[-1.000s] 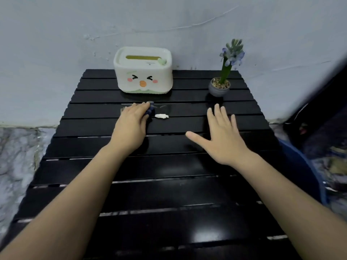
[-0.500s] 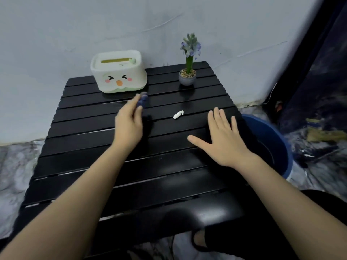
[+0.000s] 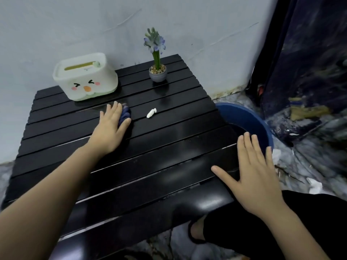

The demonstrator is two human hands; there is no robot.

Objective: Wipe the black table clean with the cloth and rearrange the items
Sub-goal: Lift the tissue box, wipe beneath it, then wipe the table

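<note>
Two hands work over one black slatted desk (image 3: 169, 139) that fills the middle of the frame. At the upper left stands one white tissue box (image 3: 85, 76) with a cartoon face, against the wall. Just below it, at centre left, the left hand (image 3: 109, 128) lies palm down with its fingers together, pressing one dark blue cloth (image 3: 124, 113) flat on the slats; the cloth peeps out past the fingertips.

To the right of the cloth, apart from it, lies one small white scrap (image 3: 151, 113). Its long axis tilts from lower left to upper right. The left hand is much the nearer, so a wipe toward the right of the frame would likely meet the scrap first.

At upper centre stands one small potted flower (image 3: 157, 71), upright, further back than the scrap. At lower right the right hand (image 3: 253, 175) rests open and spread on the desk's right edge, holding nothing. Beyond that edge, on the floor, sits one blue basin (image 3: 244, 117).
</note>
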